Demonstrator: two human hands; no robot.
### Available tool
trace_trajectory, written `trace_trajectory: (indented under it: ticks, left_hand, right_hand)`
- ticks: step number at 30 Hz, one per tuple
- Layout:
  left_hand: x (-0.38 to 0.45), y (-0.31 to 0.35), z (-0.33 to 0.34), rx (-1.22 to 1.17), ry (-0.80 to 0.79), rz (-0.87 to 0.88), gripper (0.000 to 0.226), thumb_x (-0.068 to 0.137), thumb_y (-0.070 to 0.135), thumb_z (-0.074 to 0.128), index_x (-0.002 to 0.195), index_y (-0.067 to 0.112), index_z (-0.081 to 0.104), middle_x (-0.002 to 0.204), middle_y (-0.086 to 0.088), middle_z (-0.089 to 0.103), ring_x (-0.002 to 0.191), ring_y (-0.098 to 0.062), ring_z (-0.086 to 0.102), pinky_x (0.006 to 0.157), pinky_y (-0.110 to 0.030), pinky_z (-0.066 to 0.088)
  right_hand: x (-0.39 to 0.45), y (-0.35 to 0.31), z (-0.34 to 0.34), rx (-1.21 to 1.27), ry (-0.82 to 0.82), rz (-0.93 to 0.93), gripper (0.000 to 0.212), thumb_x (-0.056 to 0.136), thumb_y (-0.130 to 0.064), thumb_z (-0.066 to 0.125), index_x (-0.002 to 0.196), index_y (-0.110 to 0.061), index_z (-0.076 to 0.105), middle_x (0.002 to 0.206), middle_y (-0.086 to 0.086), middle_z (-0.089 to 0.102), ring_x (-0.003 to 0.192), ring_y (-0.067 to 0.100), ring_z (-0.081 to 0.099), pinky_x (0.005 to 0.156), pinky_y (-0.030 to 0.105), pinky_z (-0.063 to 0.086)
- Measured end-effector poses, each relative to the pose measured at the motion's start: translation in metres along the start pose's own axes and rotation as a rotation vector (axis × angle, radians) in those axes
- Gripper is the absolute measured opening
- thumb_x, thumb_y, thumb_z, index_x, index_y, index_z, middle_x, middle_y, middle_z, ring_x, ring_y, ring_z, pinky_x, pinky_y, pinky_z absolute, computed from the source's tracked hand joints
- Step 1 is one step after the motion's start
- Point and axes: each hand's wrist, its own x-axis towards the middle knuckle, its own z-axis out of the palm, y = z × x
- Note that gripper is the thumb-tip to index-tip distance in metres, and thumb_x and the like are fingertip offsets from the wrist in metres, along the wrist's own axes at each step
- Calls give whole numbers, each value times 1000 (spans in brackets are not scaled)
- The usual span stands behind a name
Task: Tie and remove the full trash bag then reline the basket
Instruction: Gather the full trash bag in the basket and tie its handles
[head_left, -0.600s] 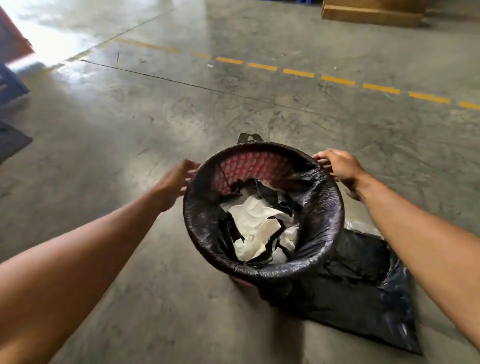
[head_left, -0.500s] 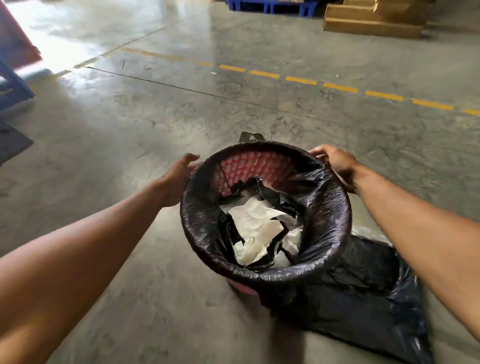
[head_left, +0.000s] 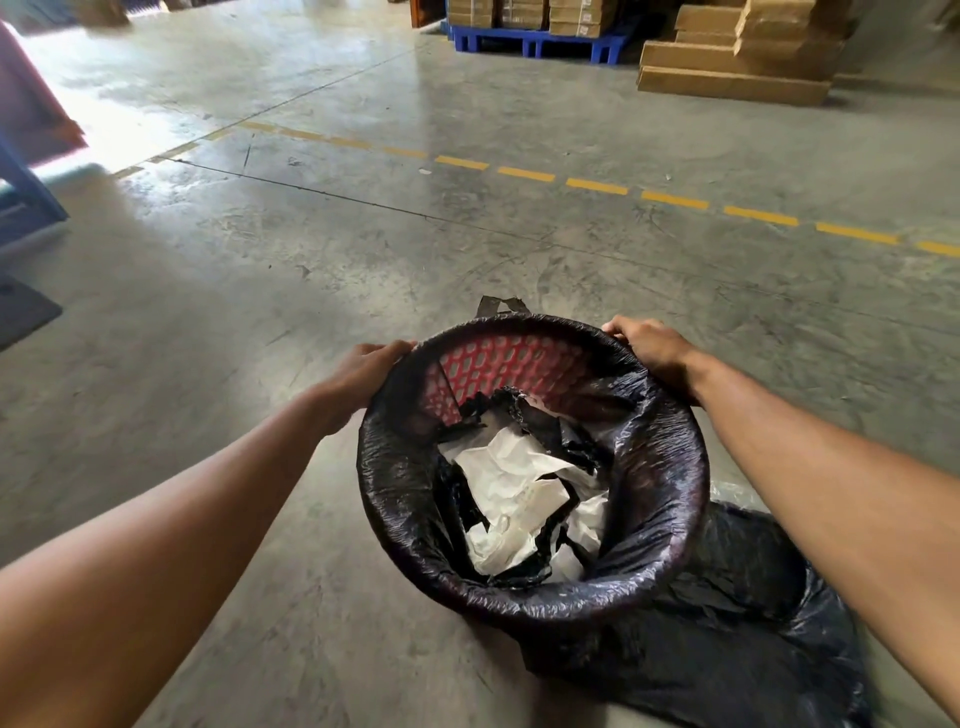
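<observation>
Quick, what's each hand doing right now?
Left hand: closed on the trash bag at the basket's rim.
Right hand: closed on the same rim.

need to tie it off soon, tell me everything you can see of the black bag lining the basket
The black trash bag is thin, glossy, crinkled plastic, its mouth open and folded outward over the rim of the red mesh basket. On the far side it has slipped down, baring the mesh. Crumpled white paper and dark scraps lie inside. The left hand and right hand grip its rim on opposite sides.

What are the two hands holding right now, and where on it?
Both hands grip the rim of the red basket, over the black trash bag folded around it: left hand on the left side, right hand on the far right.
</observation>
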Motion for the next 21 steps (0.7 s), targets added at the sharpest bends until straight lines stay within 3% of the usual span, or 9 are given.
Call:
trace_trajectory:
  ticks: [3, 5, 8, 10, 12, 15, 17, 19, 21]
  left_hand:
    - [-2, 3, 0, 56, 14, 41, 36, 97, 45, 59, 83, 17, 78, 72, 0, 79, 84, -29, 74, 84, -40, 59]
    - [2, 1, -2, 36, -52, -45, 46, 97, 51, 54, 92, 12, 77, 84, -8, 81, 93, -34, 75, 88, -40, 59]
    - [11, -8, -13, -16, -241, -165, 68, 89, 67, 51, 117, 9, 73, 116, -17, 76, 112, -37, 71, 107, -52, 50]
    - [15, -16, -19, -23, -322, -177, 62, 90, 64, 52, 124, 15, 70, 126, -14, 72, 122, -35, 66, 113, -56, 43]
    - [8, -15, -19, -43, -373, -186, 54, 97, 55, 48, 126, 14, 68, 130, -14, 70, 122, -34, 65, 113, -53, 43]
    - [-1, -15, -15, -90, -261, -160, 48, 98, 47, 54, 111, 4, 73, 122, -21, 72, 102, -32, 72, 102, -47, 53]
    - [-1, -12, -14, -90, -124, -97, 43, 96, 44, 61, 105, 4, 75, 114, -24, 74, 104, -40, 72, 100, -52, 54]
    - [1, -6, -18, -79, -68, -56, 47, 96, 45, 62, 112, 3, 73, 108, -24, 76, 103, -43, 72, 98, -55, 55]
    - [2, 4, -22, -43, -116, -73, 55, 92, 51, 65, 117, 3, 70, 106, -23, 77, 99, -41, 73, 95, -53, 57]
  right_hand:
    - [-4, 0, -1, 8, 34, -9, 40, 83, -44, 62, 97, -10, 77, 94, 8, 77, 78, 19, 66, 76, 31, 51]
    - [-9, 0, -4, 89, -17, 50, 33, 79, -45, 66, 95, -17, 74, 86, 3, 71, 73, 19, 62, 68, 27, 48]
    - [-4, 5, -12, 260, -12, 152, 40, 58, -47, 67, 83, -15, 67, 84, 10, 60, 61, 23, 53, 62, 32, 43]
    - [-4, 7, -16, 247, -29, 156, 27, 64, -37, 60, 73, -12, 61, 69, 6, 56, 52, 20, 47, 54, 29, 38]
    - [-9, 7, -18, 209, -52, 182, 19, 63, -30, 57, 69, -13, 59, 64, 6, 54, 54, 21, 46, 56, 32, 36]
    - [-13, 10, -21, 185, -82, 179, 13, 62, -28, 61, 68, -16, 62, 70, 6, 57, 61, 21, 49, 62, 34, 39]
    - [-16, 7, -21, 175, -47, 133, 9, 78, -21, 62, 72, -15, 63, 72, 6, 58, 61, 19, 53, 59, 30, 42]
    - [-14, 4, -21, 162, 6, 58, 16, 89, -13, 59, 75, -14, 65, 72, 8, 61, 59, 19, 55, 54, 28, 43]
    - [-12, 1, -19, 118, 62, 14, 15, 91, -11, 59, 79, -14, 67, 73, 10, 62, 57, 20, 54, 51, 25, 42]
